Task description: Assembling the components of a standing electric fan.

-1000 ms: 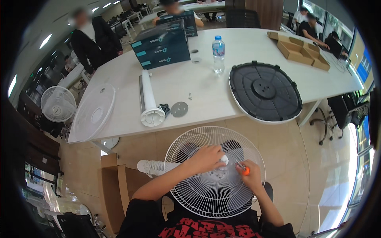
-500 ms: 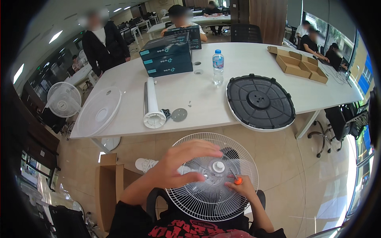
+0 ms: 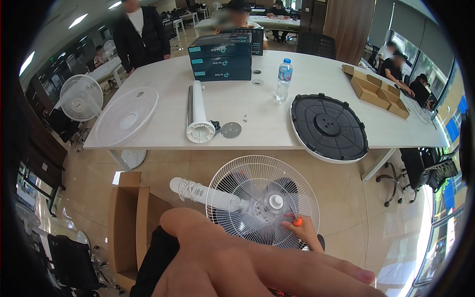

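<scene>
Left fingers (image 3: 316,263) hide the lower edge of the white fan (image 3: 261,202).

It's just one head-worn fisheye, aimed down and forward, left hand (image 3: 232,262) super close, white table (image 3: 267,129) further off.

White table (image 3: 269,131), bearing: dark boxes (image 3: 220,59), stacked; 1 water bottle (image 3: 284,80), clear, blue-capped, upright, right of the boxes; 1 cardboard tray (image 3: 368,91), brown, open, toward the right end. Beyond the far edge: 1 black chair (image 3: 316,45). Standing, left: 1 person (image 3: 143,37), dark-jacketed.
</scene>
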A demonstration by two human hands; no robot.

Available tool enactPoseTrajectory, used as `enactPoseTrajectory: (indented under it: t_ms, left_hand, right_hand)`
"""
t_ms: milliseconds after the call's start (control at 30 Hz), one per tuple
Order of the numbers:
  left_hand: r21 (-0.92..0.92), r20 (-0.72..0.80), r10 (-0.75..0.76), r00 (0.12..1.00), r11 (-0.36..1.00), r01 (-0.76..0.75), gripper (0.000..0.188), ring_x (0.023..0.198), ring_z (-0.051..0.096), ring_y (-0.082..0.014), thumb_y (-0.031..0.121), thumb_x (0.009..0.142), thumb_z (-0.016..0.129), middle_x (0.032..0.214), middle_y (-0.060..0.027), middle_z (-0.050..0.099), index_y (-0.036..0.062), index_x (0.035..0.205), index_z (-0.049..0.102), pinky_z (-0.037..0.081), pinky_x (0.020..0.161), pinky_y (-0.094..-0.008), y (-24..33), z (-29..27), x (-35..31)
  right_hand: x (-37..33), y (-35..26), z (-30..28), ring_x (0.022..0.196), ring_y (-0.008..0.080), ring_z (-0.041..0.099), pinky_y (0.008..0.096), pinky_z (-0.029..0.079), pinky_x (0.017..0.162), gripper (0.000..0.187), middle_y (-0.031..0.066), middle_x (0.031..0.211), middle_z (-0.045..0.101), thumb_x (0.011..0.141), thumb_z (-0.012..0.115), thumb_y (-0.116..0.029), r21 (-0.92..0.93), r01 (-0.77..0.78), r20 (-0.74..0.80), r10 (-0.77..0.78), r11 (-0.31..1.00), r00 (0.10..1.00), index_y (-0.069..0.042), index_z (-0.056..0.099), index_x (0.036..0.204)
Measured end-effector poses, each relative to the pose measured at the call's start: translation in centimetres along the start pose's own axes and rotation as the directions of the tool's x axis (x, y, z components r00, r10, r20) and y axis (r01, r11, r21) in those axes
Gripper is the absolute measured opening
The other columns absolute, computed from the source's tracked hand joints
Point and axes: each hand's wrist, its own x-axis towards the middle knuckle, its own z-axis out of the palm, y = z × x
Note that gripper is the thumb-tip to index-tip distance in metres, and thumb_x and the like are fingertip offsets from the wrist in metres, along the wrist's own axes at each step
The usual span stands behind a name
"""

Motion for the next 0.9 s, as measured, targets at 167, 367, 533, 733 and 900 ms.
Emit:
enactPoseTrajectory:
  t_ms: [167, 367, 533, 733, 900]
  left_hand:
    - [-0.028, 0.106, -0.078, 0.991, 0.996, 0.082, 0.064, 0.138, 0.051, -0.0464, 0.061, 0.105, 0.047, 0.140, -0.0311, 0.059, 0.0210, 0.154, 0.040, 0.038, 0.110, -0.0711, -3.0, -4.3, -0.9]
    - [0.968, -0.187, -0.749, 0.636, -0.031, 0.248, 0.077, 0.146, 0.043, -0.0412, 0.059, 0.100, 0.057, 0.149, -0.0201, 0.055, 0.0067, 0.155, 0.044, 0.028, 0.122, -0.0559, -12.5, -14.8, -15.8]
    - [0.978, -0.209, -0.891, 0.403, -0.194, 0.077, 0.086, 0.145, 0.044, -0.0408, 0.068, 0.096, 0.057, 0.147, -0.0215, 0.057, 0.0064, 0.155, 0.045, 0.023, 0.120, -0.0637, -14.5, -13.6, -19.5]
    - [0.960, -0.239, -0.862, 0.446, -0.143, 0.239, 0.087, 0.141, 0.050, -0.0343, 0.067, 0.089, 0.065, 0.138, -0.0160, 0.066, 0.0043, 0.149, 0.051, 0.022, 0.120, -0.0635, -15.9, -14.2, -17.7]
    - [0.972, -0.197, -0.833, 0.517, -0.098, 0.212, 0.089, 0.139, 0.052, -0.0339, 0.067, 0.083, 0.070, 0.140, -0.0151, 0.065, 0.0088, 0.148, 0.055, 0.025, 0.121, -0.0574, -16.0, -14.4, -18.0]
  right_hand:
    - [0.3, -1.5, -0.8, 0.076, 0.0157, 0.073, 0.0312, 0.054, 0.070, 0.047, 0.0131, 0.084, 0.076, 0.084, 0.086, -0.033, -0.162, 0.017, 0.017, -0.015, 0.987, 1.000, -0.002, 0.075, 0.118]
    - [-2.1, 0.3, 0.2, 0.080, 0.0199, 0.075, 0.0333, 0.056, 0.076, 0.053, 0.0172, 0.087, 0.077, 0.084, 0.086, -0.039, -0.150, 0.040, -0.097, -0.055, 0.988, 0.994, -0.002, 0.075, 0.121]
    - [-3.9, 1.9, 0.9, 0.071, 0.0139, 0.068, 0.0326, 0.053, 0.072, 0.054, 0.0102, 0.071, 0.069, 0.083, 0.086, -0.042, -0.169, -0.062, -0.127, 0.040, 0.984, 0.991, -0.009, 0.076, 0.124]
    - [-1.2, 1.6, -1.5, 0.067, 0.0351, 0.060, 0.0425, 0.047, 0.063, 0.050, 0.0166, 0.074, 0.063, 0.080, 0.085, -0.050, -0.333, 0.127, -0.341, -0.244, 0.934, 0.908, -0.003, 0.071, 0.087]
    - [1.7, -0.9, -4.6, 0.071, 0.0258, 0.066, 0.0342, 0.050, 0.066, 0.028, 0.0114, 0.082, 0.070, 0.083, 0.085, -0.024, -0.133, 0.186, -0.464, -0.227, 0.974, 0.856, -0.001, 0.076, 0.097]
